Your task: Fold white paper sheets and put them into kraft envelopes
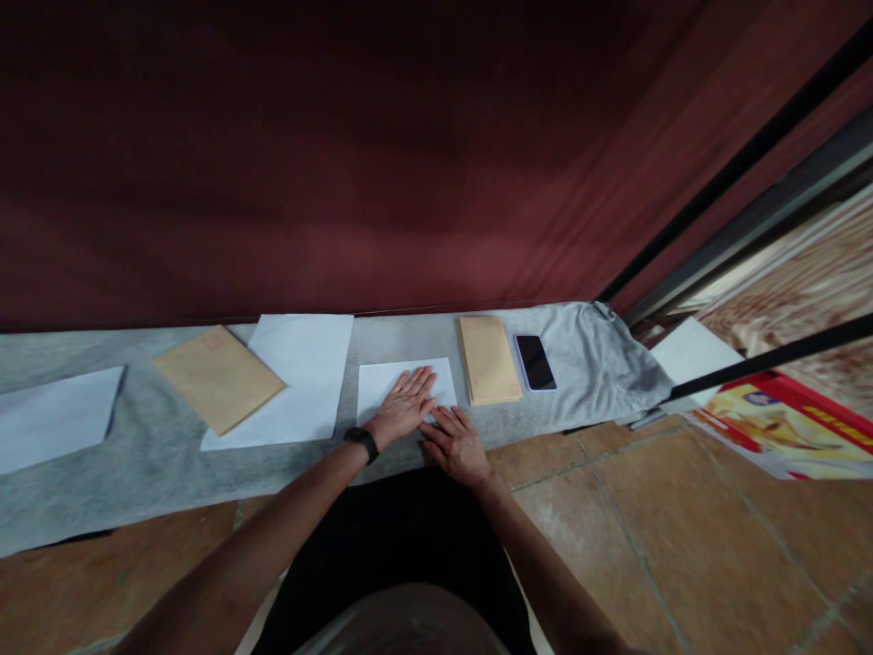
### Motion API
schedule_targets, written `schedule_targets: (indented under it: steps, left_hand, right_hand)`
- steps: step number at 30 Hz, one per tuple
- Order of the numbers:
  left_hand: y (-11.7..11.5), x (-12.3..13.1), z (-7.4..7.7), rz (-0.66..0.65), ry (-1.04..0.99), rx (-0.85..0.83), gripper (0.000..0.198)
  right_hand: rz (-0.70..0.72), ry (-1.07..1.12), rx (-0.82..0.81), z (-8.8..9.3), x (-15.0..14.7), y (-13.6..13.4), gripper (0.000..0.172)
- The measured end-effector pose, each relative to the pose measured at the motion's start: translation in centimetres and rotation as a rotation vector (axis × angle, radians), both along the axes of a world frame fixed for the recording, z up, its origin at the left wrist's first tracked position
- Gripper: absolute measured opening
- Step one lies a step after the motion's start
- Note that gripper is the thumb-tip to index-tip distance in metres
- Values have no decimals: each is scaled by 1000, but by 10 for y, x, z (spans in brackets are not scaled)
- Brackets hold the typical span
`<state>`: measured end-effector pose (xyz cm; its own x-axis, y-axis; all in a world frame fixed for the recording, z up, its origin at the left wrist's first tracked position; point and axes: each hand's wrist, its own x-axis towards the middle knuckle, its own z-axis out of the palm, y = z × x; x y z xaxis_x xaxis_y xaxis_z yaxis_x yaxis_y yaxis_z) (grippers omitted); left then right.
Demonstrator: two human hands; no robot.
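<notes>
A folded-size sheet of white paper (374,384) lies flat on the grey cloth in front of me. Across its middle rests my left hand (404,405), palm down with fingers stretched out and a dark band on the wrist. My right hand (458,446) lies at the sheet's lower right corner, fingers extended and touching the paper's near edge. Neither hand grips anything. Just right of the sheet is a stack of brown envelopes (491,359). To the left, another brown envelope (219,377) lies askew over larger white sheets (310,368).
A phone (536,362) lies right of the envelope stack. More white paper (58,414) is at the far left. The grey cloth (593,364) is wrinkled at its right end, near dark metal bars (770,355) and a colourful box (791,423). A dark red panel (355,182) rises behind.
</notes>
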<state>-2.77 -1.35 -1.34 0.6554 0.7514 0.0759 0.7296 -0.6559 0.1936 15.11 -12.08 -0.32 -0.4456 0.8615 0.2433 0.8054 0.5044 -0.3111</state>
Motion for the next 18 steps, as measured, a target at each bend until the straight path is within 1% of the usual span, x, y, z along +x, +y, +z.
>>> schedule_targets:
  steps: [6, 10, 14, 18]
  left_hand:
    - [23, 9, 1, 55, 12, 9, 60]
    - [30, 11, 2, 60, 2, 29, 59]
    - [22, 9, 2, 71, -12, 51, 59]
    - [1, 2, 1, 81, -18, 62, 58]
  right_hand:
    - [9, 19, 19, -4, 0, 1, 44]
    - [8, 19, 21, -5, 1, 1, 44]
    - [3, 18, 20, -7, 0, 2, 46]
    - [-24, 17, 17, -10, -3, 2, 49]
